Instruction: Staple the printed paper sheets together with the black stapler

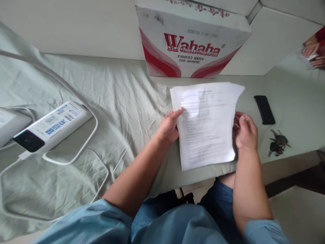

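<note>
A stack of printed sheets [207,123] sits at the near edge of a table covered in a pale green cloth [122,101], its long axis running away from the person and leaning slightly right, the top edge pointing toward a cardboard box [190,40]. The printed lines on the top sheet are too blurred to read. The left hand [169,127] grips the stack's left edge, thumb on top and fingers curled beneath. The right hand [245,132] is loosely curled at the right edge, fingertips pinching the sheets there. The box stands just behind the paper and reads "Wahaha" in red letters, with "PURIFIED WATER FOR DRINKING" below it and a faint stamped code above that cannot be read surely. To the right of the stack lies a black phone [264,109], and nearer the table edge a bunch of keys [278,142]. Far left lies a white power strip [52,125] with a blue-printed label, unreadable here, and white cables [76,152] looping around it.
</note>
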The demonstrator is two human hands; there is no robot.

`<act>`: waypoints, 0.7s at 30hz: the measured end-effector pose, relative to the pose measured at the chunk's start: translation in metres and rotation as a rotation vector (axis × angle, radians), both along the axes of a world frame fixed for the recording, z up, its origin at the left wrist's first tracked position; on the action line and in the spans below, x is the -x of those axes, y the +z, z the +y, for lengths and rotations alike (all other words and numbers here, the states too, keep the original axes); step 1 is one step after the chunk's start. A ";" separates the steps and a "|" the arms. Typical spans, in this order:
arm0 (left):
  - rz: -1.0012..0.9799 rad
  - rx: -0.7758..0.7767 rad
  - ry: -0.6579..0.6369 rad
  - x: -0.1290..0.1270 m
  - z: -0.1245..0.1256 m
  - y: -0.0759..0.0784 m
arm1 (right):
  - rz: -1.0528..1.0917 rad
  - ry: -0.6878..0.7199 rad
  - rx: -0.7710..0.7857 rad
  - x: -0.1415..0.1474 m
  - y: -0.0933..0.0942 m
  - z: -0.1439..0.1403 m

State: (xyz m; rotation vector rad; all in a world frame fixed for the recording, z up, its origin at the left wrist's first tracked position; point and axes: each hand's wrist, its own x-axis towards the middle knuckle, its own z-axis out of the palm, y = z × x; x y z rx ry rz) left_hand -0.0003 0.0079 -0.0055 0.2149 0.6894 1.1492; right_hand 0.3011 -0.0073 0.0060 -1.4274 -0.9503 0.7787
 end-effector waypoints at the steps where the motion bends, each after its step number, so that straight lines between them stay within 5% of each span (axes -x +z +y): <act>1: -0.004 0.004 0.034 0.001 0.002 -0.002 | 0.045 0.003 0.016 -0.003 0.004 -0.002; 6: -0.098 0.012 0.164 0.006 0.014 -0.014 | 0.190 0.092 0.046 0.005 0.020 -0.018; 10: -0.140 0.015 0.266 0.000 0.016 -0.016 | 0.233 0.227 -0.002 0.040 0.013 -0.044; 15: -0.098 -0.105 0.165 -0.009 0.009 -0.002 | 0.214 0.016 0.058 0.067 0.007 -0.075; 21: 0.088 -0.383 0.096 0.008 0.017 0.003 | -0.137 -0.083 -0.271 0.018 0.064 -0.078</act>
